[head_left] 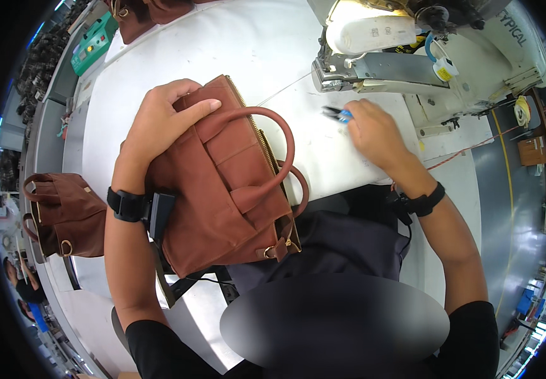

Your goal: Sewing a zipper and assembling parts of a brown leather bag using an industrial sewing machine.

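Note:
A brown leather handbag with two rounded handles and a brass zipper lies tilted across the table's front edge, partly over my lap. My left hand grips its far left edge, thumb on top and fingers curled behind the leather. Off to the right, over the white table, my right hand is closed around small thread snips with a blue handle; their dark blades point left and are slightly blurred. A thin thread runs from the bag's top edge to the sewing machine's arm.
Another brown handbag stands at the left. More brown bags and a green box-shaped device sit at the far left. The sewing machine's body fills the far right. A red cord stretches rightward.

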{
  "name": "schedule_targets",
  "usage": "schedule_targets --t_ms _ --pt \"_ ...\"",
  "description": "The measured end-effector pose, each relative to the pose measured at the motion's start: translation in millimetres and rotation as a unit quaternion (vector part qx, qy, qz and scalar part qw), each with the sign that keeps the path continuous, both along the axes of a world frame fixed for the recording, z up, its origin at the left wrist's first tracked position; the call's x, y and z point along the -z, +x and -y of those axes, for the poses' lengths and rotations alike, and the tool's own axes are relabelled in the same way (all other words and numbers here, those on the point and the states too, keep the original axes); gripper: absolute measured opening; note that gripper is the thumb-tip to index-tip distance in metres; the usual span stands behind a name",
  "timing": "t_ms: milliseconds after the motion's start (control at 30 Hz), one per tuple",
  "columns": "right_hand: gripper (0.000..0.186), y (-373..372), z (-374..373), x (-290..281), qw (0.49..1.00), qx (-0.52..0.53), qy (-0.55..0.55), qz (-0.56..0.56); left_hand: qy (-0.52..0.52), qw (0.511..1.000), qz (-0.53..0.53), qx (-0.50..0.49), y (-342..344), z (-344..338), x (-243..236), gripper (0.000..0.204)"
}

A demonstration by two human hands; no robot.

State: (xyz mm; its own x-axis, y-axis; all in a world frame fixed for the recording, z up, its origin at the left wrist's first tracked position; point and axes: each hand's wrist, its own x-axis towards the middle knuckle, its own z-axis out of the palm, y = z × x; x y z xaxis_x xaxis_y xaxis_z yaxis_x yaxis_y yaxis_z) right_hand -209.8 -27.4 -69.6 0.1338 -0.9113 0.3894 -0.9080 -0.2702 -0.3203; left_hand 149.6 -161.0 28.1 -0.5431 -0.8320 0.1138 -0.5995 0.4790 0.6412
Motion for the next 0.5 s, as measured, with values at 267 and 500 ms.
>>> schedule_targets --t_ms 267,500 --pt "0.032 76 27 -28 0.853 -0.077 0.261 0.445 0.051 0.999 0.014 -0.009 0 -2 -5 0.021" --pt "0.026 79 36 -34 0.800 -0.168 0.269 0.510 0.050 0.999 0.014 0.005 3 -1 -5 0.022"
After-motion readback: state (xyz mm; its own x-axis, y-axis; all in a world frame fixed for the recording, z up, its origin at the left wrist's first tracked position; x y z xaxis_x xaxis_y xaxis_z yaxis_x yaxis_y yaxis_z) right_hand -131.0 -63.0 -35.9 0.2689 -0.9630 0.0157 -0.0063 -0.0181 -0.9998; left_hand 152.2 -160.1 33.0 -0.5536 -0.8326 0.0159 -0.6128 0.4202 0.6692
